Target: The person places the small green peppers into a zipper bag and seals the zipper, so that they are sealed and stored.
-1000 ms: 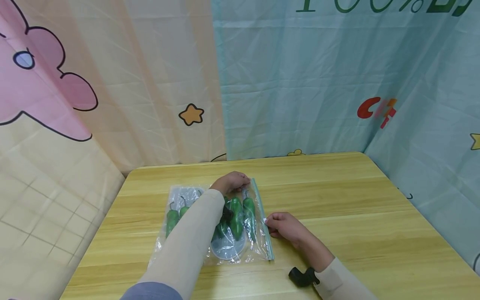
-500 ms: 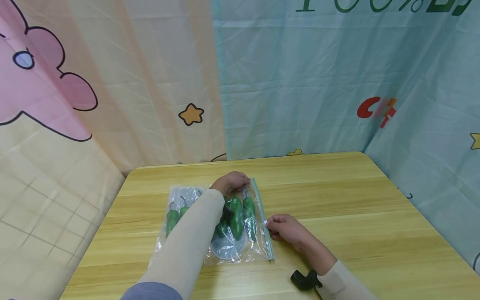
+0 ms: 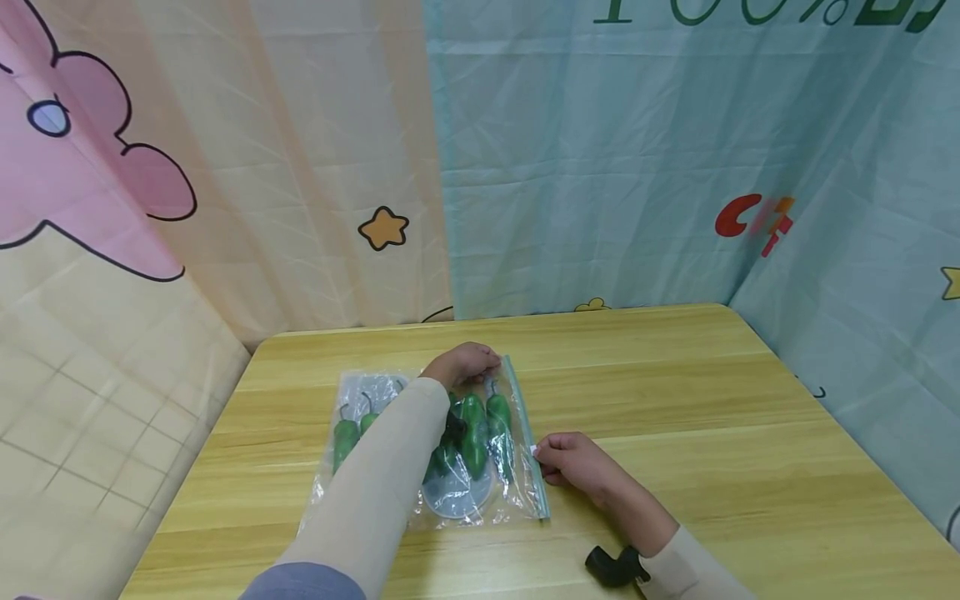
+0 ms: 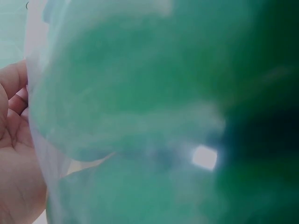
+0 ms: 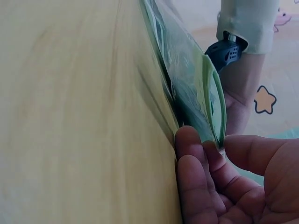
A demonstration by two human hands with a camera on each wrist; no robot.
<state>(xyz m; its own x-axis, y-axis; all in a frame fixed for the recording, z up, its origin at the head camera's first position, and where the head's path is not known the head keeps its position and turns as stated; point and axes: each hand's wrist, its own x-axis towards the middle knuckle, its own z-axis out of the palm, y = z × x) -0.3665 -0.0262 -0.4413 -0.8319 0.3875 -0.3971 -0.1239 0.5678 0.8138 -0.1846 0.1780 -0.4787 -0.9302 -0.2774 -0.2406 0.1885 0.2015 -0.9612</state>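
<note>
A clear zip-top bag [image 3: 513, 507] lies on the table with several green chili peppers [image 3: 473, 437] and a round translucent dish [image 3: 457, 502] inside. Its blue-green zip strip [image 3: 517, 398] runs along the right side. My left hand [image 3: 461, 364] grips the strip's far end, the forearm crossing over the bag and hiding some peppers. Between thumb and fingers, my right hand [image 3: 576, 462] pinches a small white slider [image 3: 534, 450] on the strip. In the right wrist view, the two zip edges [image 5: 223, 112] stand apart in a loop. Peppers fill the left wrist view, blurred through plastic.
The wooden table [image 3: 675, 375] has rounded far corners. Printed curtains [image 3: 585, 183] hang behind it and at both sides. A black wrist camera [image 3: 615, 567] sits at my right cuff, and another [image 3: 454, 427] hangs from my left wrist over the bag.
My right hand has slid slightly nearer along the zip strip, with the white slider in its pinch. The left hand and the bag have stayed put.
</note>
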